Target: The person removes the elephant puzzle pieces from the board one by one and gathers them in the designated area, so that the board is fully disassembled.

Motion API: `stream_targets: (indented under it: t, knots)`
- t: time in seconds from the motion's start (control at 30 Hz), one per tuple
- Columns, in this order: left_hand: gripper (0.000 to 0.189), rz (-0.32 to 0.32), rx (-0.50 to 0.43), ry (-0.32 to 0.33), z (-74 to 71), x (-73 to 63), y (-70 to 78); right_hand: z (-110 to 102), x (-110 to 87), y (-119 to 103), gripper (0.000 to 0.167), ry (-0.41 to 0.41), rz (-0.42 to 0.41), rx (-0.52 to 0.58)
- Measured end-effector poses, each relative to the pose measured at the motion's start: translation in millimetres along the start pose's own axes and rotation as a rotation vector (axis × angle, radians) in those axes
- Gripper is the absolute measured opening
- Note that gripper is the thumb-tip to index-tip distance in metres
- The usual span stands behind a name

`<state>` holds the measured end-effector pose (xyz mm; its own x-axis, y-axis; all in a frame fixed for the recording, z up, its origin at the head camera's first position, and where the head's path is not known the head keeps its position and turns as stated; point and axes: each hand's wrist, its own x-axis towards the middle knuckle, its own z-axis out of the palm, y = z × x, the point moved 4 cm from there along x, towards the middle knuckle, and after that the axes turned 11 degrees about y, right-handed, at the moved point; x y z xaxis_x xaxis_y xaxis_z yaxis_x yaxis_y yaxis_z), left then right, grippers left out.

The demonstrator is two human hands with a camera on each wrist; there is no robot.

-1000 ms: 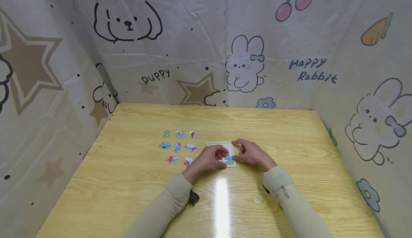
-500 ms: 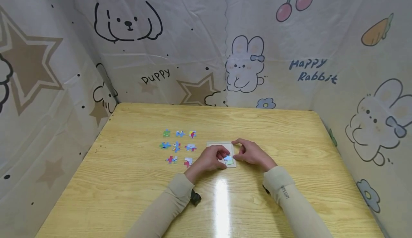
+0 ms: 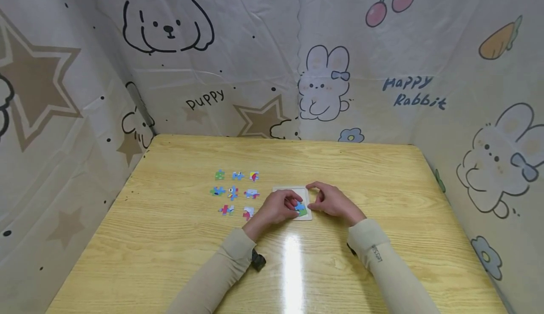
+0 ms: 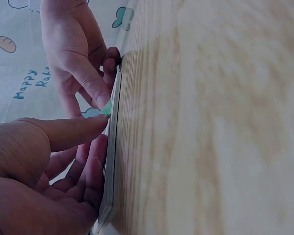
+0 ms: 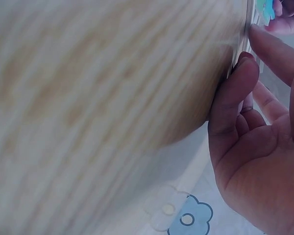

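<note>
A shallow white puzzle tray (image 3: 290, 189) with a pale rim lies on the table. My left hand (image 3: 278, 207) reaches over it from the left and pinches a blue and green jigsaw piece (image 3: 301, 208) at its lower right corner. In the left wrist view the left thumb (image 4: 83, 131) is at the piece's green edge, with the other fingers along the tray. My right hand (image 3: 333, 203) holds the tray's right side, index finger near the top corner and thumb lower down. The left fingers hide part of the tray.
Several loose jigsaw pieces lie in rows left of the tray, among them a green one (image 3: 219, 175), a blue one (image 3: 238, 176) and a red one (image 3: 226, 210). The wooden table (image 3: 361, 163) meets a printed cloth backdrop (image 3: 255, 68) at the back and sides.
The jigsaw piece in my left hand has shifted and tilted slightly within the tray corner; its glare from half a second ago is gone. My right hand stays almost still at the tray's edge.
</note>
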<state>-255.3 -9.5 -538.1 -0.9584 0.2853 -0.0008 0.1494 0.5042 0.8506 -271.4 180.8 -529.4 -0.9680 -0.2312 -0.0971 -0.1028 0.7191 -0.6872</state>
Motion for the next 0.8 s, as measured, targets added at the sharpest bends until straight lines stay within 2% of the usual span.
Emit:
stream_targets:
  t: [0.8]
  knots:
    - [0.021,0.002,-0.016,0.001,-3.3,0.2,1.0,1.1,0.9,2.8,0.057,0.001,0.023,0.001]
